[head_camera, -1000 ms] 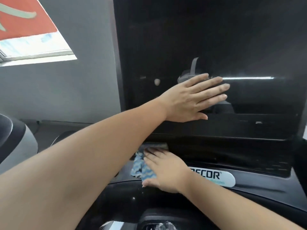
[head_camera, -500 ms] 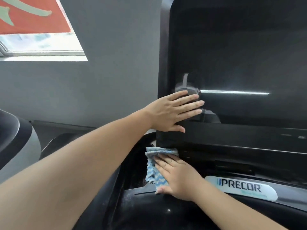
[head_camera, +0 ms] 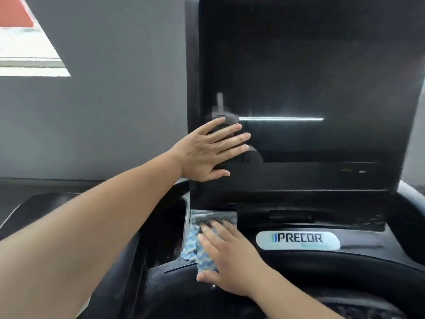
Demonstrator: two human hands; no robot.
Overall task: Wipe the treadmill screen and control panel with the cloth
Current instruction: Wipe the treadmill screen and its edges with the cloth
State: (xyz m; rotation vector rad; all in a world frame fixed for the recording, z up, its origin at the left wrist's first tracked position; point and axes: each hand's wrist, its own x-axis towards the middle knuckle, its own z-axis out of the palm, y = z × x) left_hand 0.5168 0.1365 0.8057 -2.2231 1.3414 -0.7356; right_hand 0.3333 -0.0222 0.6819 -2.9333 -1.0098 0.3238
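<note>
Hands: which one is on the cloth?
The right hand, lower down, presses flat on the blue cloth beside the Precor badge. The left hand rests bare on the dark treadmill screen.

Black treadmill console (head_camera: pixel 299 261) carries a blue-and-white cloth (head_camera: pixel 202 245) at its left

Daylit, slightly soft frame; a bright glare streak (head_camera: pixel 281 119) crosses the screen (head_camera: pixel 322 65).

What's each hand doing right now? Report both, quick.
Left hand: open, flat against the screen, holding nothing.
Right hand: open, pressing the cloth onto the control panel.
</note>
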